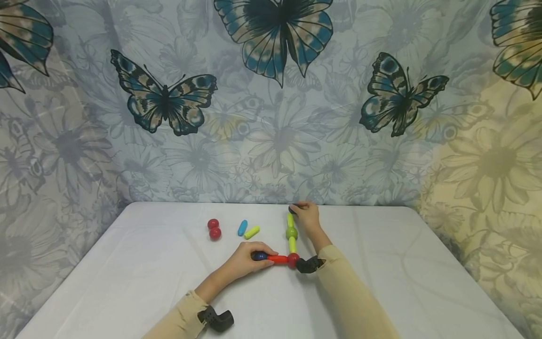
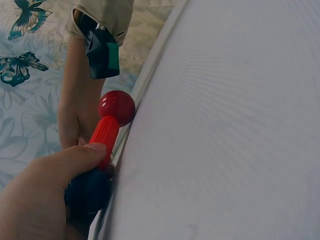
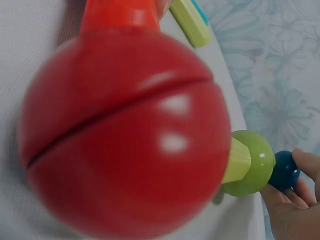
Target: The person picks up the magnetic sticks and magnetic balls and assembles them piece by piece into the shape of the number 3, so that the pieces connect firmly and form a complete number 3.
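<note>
L-shaped chain of glossy balls and rods (image 1: 292, 245) at the white-covered table (image 1: 381, 282). The shiny red ball (image 3: 125, 145) marks the corner, nearer the left hand (image 1: 247, 258), which grips a dark blue ball (image 2: 89, 191) and the ribbed red rod (image 2: 105, 135) left of it. The longer, yellow-green arm (image 1: 290, 219) points away from the person; at its far end the right hand (image 1: 308, 217) pinches a second dark blue ball (image 3: 284, 170).

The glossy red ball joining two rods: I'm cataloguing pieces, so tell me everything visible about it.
The glossy red ball looks like plastic, with a dark groove across it in the right wrist view. It forms the corner of an L: a ridged red rod joins it on one side, a yellow-green rod on another. Neither the left hand nor the right hand is seen touching it.
</note>
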`<state>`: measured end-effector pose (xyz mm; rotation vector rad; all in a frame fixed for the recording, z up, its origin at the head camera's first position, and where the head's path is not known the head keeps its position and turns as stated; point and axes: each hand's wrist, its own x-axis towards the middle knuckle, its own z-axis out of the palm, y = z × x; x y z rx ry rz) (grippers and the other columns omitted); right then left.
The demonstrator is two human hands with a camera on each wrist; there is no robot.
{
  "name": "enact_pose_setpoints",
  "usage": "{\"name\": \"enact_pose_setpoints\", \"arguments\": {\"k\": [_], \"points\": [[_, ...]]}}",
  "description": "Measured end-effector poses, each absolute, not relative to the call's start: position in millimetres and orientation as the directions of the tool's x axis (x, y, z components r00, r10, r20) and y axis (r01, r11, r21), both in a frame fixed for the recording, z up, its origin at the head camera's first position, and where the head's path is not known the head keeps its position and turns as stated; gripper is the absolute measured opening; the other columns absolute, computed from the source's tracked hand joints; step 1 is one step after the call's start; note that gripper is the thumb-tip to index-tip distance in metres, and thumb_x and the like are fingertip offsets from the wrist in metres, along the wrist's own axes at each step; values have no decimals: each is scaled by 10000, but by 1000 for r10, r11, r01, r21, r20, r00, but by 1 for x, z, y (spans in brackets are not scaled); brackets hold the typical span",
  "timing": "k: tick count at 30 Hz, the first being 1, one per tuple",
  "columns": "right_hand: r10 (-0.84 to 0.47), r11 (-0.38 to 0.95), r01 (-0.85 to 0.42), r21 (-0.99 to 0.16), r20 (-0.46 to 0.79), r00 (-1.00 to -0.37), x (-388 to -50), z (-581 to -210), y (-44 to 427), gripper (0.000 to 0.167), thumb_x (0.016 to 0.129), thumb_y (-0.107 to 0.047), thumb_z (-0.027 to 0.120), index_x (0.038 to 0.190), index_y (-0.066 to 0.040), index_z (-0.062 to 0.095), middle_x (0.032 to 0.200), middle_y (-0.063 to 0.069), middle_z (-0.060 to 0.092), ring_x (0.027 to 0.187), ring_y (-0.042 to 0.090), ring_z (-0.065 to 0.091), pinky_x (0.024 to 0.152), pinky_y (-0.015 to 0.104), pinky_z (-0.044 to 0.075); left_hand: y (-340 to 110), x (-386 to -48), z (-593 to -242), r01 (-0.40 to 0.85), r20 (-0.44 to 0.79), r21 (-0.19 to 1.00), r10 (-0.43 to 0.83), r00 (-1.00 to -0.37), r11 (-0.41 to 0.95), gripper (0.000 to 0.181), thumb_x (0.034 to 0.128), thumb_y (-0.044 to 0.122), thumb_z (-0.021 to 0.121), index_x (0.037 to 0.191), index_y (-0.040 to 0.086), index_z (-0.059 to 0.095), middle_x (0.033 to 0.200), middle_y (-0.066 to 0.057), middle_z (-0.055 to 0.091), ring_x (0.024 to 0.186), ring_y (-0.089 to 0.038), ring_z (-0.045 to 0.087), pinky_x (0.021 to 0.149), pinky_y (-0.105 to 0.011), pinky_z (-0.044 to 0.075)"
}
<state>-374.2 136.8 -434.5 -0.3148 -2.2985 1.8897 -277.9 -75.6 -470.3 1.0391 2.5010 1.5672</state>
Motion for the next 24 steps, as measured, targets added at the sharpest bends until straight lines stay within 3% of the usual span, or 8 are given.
{"name": "enact_pose_setpoints", "arguments": {"k": [4, 16, 24], "points": [[251, 173, 68, -983, -22, -968, -374, -434, 135, 382, 928, -118, 658, 1233, 80, 543, 1257, 292, 606, 1176, 343, 611, 924, 296, 543, -73, -268, -457, 517, 323, 809, 523, -789, 280, 201, 825, 36, 751, 1021, 82, 748, 1005, -41, 757, 993, -154, 661, 928, -227, 501], [270, 222, 81, -972, -19, -963, -378, -438, 132, 365, 919, -135, 673, 1209, 54, 560, 1231, 267, 624, 1122, 325, 625, 877, 310, 529, -74, -269, -459, 514, 315, 808, 525, -790, 289, 209, 833, 52, 748, 1038, 94, 747, 1014, -34, 755, 996, -125, 651, 930, -224, 497], [248, 224, 81, -971, -24, -968, -379, -439, 132, 371, 927, -131, 658, 1224, 57, 541, 1256, 277, 614, 1155, 348, 608, 948, 376, 512, -74, -268, -457, 533, 337, 803, 535, -775, 267, 209, 832, 51, 749, 1040, 66, 744, 1006, -57, 757, 991, -123, 659, 919, -217, 502]]}}
